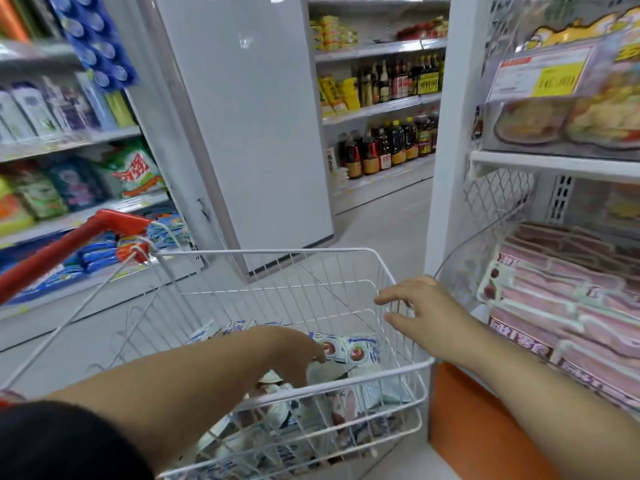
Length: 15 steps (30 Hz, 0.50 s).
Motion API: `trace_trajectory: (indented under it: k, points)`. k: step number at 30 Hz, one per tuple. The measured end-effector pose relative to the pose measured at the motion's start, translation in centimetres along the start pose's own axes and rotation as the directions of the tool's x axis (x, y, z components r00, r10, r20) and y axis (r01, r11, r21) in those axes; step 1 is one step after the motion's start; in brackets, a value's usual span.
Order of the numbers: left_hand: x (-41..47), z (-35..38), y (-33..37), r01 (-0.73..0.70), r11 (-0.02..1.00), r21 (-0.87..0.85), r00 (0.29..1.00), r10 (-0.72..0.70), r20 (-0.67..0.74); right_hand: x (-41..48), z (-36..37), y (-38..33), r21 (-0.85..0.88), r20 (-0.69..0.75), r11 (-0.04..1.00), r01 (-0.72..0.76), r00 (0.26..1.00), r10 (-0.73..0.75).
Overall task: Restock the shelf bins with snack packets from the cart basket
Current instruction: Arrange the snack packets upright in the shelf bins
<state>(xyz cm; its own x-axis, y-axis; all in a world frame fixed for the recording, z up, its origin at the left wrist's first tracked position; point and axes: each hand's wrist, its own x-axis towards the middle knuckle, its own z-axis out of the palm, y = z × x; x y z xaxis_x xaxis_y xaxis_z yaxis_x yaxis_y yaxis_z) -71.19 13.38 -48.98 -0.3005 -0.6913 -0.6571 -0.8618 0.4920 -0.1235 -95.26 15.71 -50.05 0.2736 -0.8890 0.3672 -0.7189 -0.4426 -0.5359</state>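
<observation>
Basket [263, 251] held the snack packets [362, 351]. Left hand [294, 351] was down inside it among them; couldn't tell if fingers [317, 353] gripped. Right hand [424, 308] hovered at its right rim, fingers spread loose.

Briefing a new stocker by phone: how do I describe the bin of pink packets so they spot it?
Find the white wire cart basket; the white shelf unit stands right of it. The clear-walled bin sits on its lower level, beside the right hand. Unlike the upper bin with the yellow price tag, it holds rows of pink packets.
</observation>
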Motion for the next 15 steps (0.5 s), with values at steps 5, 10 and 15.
trace_trajectory:
  k: [5, 10, 15]
  points:
    - [2.2, 2.5, -1.1, 0.010, 0.997, 0.073, 0.996, -0.016, 0.085, 0.0, -0.1, 0.0, 0.002, 0.018, 1.000, 0.005, 1.000, -0.005]
    - [1.9, 2.2, -0.4, -0.037, 0.992, 0.117, 0.998, 0.043, -0.050, -0.2, -0.4, -0.5, 0.025, 0.030, 1.000, -0.009, 1.000, 0.008]
    - [1.5, 0.6, -0.4, 0.069, 0.997, 0.038, 0.955, -0.055, -0.290, -0.3, -0.6, -0.9, 0.036, 0.037, 0.999, -0.036, 0.999, 0.035]
